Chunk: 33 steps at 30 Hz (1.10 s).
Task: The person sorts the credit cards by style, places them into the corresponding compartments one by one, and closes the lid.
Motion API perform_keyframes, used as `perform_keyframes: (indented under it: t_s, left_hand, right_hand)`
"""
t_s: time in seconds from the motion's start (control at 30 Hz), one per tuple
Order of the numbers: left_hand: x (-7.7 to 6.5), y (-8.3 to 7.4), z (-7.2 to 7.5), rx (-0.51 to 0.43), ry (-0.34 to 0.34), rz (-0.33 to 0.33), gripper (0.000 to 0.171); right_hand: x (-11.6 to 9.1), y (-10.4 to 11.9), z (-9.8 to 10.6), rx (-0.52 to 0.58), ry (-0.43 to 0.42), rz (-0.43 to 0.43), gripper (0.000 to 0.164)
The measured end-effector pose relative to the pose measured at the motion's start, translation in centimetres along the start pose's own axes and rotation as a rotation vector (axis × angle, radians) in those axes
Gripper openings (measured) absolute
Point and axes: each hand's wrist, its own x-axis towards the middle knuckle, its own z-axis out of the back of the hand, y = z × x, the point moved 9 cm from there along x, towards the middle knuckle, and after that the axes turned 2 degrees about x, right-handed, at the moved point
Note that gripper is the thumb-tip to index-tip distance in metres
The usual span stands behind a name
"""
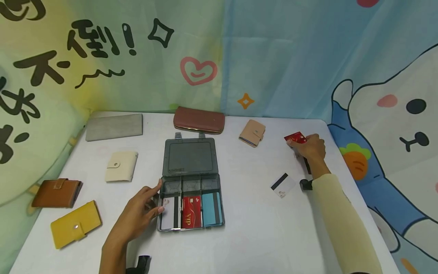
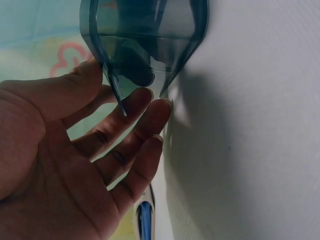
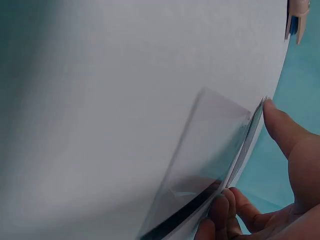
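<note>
A grey see-through card box stands on the table with its lid folded back. White, red VIP and blue cards lie in its front compartments. At the box's left side, my left hand holds the wall, thumb at the rim, fingers along the outside. Far to the right, my right hand pinches a red card, seen nearly edge-on in the right wrist view. Beneath that hand lies a clear card with a black stripe, partly covered in the head view.
Another striped card lies on the table right of the box. Brown and beige wallets are at the back. On the left are a grey sleeve and cream, tan and yellow wallets.
</note>
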Motion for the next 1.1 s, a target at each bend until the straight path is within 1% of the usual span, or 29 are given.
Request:
perform_keyframes:
  t_s: [0.1, 0.2, 0.3, 0.37, 0.47, 0.53, 0.6, 0.67, 0.73, 0.8, 0.87, 0.97, 1.1]
  left_hand:
    - [0.1, 0.0, -0.1, -0.002, 0.004, 0.001, 0.074]
    - [0.1, -0.1, -0.1, 0.002, 0.005, 0.002, 0.073]
    - [0.1, -0.2, 0.0, 0.007, 0.004, 0.003, 0.073]
    - [0.1, -0.2, 0.1, 0.018, 0.006, 0.004, 0.073]
    - [0.2, -0.2, 0.2, 0.019, 0.001, -0.003, 0.073]
    - [0.2, -0.2, 0.3, 0.017, -0.004, -0.005, 0.073]
    - [0.1, -0.2, 0.2, 0.009, -0.006, -0.004, 0.073]
    - [0.1, -0.2, 0.1, 0.004, -0.001, 0.000, 0.073]
    - [0.1, -0.1, 0.0, 0.001, 0.006, 0.006, 0.073]
    - [0.1, -0.1, -0.1, 0.002, 0.010, 0.005, 0.074]
    - [0.2, -0.1, 0.0, 0.005, 0.006, 0.003, 0.074]
    - [0.2, -0.1, 0.0, 0.006, 0.000, 0.000, 0.074]
    - [0.1, 0.0, 0.0, 0.008, 0.003, 0.010, 0.074]
  right_hand:
    - [0.3, -0.2, -0.1, -0.043, 0.019, -0.028, 0.102]
    - [0.6, 0.1, -0.3, -0.048, 0.042, -0.016, 0.101]
    - [0.5, 0.6, -0.7, 0.030, 0.077, 0.028, 0.094]
    - [0.1, 1.1, -1.1, 0.107, 0.097, 0.066, 0.085]
    - [-1.0, 2.4, -1.5, 0.196, 0.113, 0.142, 0.072]
    - [-2.1, 3.6, -1.9, 0.244, 0.117, 0.196, 0.058]
    - [-3.7, 4.8, -2.4, 0.285, 0.143, 0.246, 0.048]
    - [-5.8, 6.1, -3.2, 0.354, 0.194, 0.297, 0.043]
    - [-8.2, 7.5, -4.1, 0.419, 0.264, 0.343, 0.039]
    - [-10.8, 9.0, -5.0, 0.497, 0.348, 0.394, 0.037]
    - [-13.4, 10.6, -6.0, 0.553, 0.436, 0.442, 0.034]
    - [-17.4, 12.9, -7.6, 0.598, 0.568, 0.498, 0.031]
    - [-22.5, 15.6, -9.8, 0.606, 0.719, 0.555, 0.026]
